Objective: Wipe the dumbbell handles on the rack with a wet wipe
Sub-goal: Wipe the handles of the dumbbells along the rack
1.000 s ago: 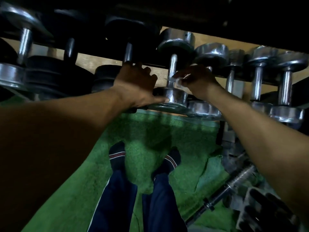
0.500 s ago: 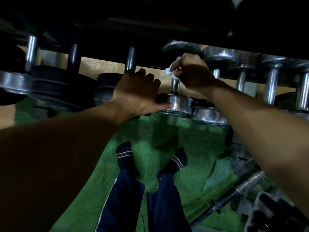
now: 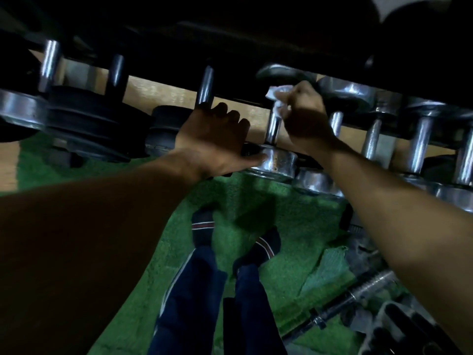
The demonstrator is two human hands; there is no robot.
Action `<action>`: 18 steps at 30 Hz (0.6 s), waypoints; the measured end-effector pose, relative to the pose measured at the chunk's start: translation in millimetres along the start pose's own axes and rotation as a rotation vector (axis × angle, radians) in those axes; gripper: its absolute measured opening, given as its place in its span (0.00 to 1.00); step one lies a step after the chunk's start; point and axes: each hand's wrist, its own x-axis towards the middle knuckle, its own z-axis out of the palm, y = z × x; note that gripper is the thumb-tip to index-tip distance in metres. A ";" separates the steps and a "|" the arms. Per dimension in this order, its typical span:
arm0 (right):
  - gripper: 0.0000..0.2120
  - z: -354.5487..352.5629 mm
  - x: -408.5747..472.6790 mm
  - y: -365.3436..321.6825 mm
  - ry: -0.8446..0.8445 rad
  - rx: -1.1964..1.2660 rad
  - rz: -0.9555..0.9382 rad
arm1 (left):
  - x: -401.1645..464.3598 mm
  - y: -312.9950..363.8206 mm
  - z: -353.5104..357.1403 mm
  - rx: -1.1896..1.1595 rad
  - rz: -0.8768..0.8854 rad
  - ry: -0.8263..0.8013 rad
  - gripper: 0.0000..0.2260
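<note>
Wipe (image 3: 277,94) pinched in right hand (image 3: 304,116) fingers, against handle (image 3: 273,126)

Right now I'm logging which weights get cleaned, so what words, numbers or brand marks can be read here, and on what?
None can be read.
Chrome dumbbell whose handle the right hand rubs with the wet wipe: near end shows only glare and rust-coloured spots, no number.
Black dumbbells to the left: too dark to tell.
Left hand steadies the chrome dumbbell and covers no visible label.
</note>
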 end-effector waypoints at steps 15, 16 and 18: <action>0.15 16.5 -14.5 -14.1 0.174 -0.002 0.383 | 3.2 0.1 0.1 -0.012 -0.006 -0.046 0.41; 0.18 15.8 -7.1 -11.9 0.154 0.025 0.433 | 2.9 0.0 -0.4 -0.011 -0.003 -0.047 0.41; 0.20 12.3 7.1 -8.8 0.137 0.133 0.502 | 2.8 0.1 -0.4 -0.009 0.004 -0.045 0.40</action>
